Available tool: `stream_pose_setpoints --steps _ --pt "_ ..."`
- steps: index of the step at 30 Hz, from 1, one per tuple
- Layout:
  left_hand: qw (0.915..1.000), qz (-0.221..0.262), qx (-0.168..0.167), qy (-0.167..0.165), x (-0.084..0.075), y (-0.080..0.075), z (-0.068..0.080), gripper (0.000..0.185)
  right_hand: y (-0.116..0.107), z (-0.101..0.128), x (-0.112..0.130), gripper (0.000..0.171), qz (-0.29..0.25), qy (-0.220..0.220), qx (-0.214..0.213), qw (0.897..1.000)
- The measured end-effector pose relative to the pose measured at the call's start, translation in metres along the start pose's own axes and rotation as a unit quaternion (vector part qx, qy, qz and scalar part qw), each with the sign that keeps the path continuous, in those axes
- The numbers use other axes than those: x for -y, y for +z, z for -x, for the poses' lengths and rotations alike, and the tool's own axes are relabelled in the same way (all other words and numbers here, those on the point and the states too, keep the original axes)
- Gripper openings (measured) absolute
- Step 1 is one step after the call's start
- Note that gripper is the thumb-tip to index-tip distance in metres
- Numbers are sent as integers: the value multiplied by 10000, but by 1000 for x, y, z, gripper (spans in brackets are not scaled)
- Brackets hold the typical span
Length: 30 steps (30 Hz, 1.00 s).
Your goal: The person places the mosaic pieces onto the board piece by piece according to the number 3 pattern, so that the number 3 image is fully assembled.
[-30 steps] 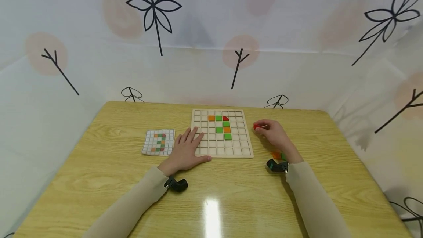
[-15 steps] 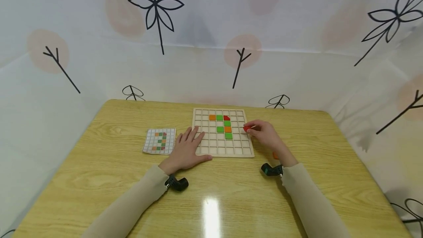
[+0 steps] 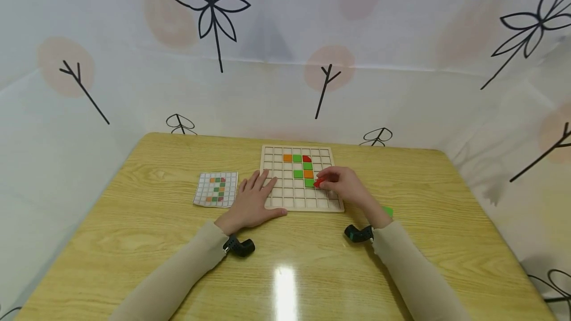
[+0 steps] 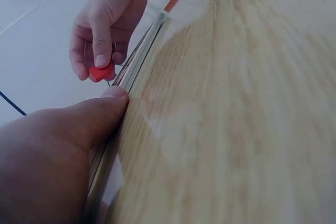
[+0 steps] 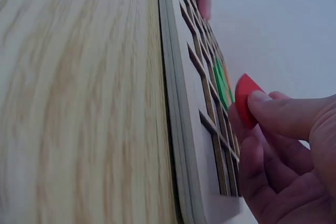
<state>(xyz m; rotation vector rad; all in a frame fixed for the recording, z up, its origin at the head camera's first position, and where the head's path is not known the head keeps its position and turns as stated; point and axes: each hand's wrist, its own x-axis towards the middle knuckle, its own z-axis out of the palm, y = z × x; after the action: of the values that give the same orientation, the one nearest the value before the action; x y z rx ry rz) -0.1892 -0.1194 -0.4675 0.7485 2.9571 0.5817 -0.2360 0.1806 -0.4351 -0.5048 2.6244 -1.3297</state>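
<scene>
Your right hand pinches red tile over grid board, at 3 o'clock of lowest green tile — not yet seated. Left hand spread flat on board's edge. Seven tiles placed; pattern card shows more rows left.

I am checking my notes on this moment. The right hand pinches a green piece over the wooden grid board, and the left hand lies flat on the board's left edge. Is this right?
Not quite: the piece pinched by the right hand is red, not green, as the head and right wrist views show. The rest holds: it is over the wooden grid board, and the left hand lies flat on its left edge.
</scene>
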Motion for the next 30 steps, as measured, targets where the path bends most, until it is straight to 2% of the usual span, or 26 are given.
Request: stream_pose_setpoints --steps 7,17,30 --pt "10000 18 -16 -13 -2 0 0 94 8 -3 7 5 156 -66 353 9992" --pt "10000 22 -78 14 -2 -2 0 93 17 -5 1 8 409 -572 381 9968" --pt "10000 -5 -7 -37 -4 -3 1 94 14 -2 -6 20 457 -658 801 9936"
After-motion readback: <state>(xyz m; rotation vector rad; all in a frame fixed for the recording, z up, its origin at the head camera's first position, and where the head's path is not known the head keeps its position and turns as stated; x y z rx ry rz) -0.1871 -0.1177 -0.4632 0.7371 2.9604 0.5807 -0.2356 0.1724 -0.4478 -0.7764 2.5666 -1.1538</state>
